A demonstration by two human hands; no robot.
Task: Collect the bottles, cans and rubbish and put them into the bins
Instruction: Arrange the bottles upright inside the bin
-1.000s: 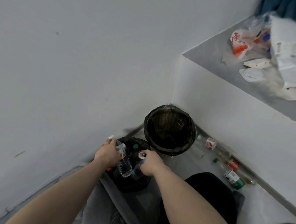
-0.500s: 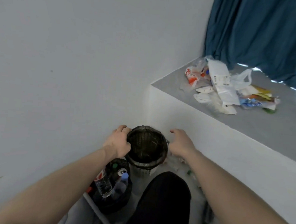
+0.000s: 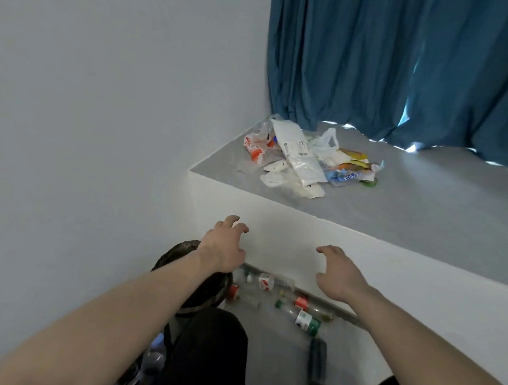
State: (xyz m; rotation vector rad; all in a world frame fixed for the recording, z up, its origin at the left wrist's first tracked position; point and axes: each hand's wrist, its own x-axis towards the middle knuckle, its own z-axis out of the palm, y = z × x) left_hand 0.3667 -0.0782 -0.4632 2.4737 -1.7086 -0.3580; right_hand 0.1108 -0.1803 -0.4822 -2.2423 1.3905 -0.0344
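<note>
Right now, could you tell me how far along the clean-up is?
Partly done: some bottles already sit in the lower bin by the left arm. Nothing is in hand; the left hand and right hand are both raised, holding nothing. Left: bottles on the floor and the wrapper pile on the ledge.

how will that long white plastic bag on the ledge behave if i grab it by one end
The long white plastic bag looks thin and crumpled, so it will probably flop and hang limp. It seems light, likely lifting easily. It overlaps other wrappers in the pile, so it may drag some along.
</note>
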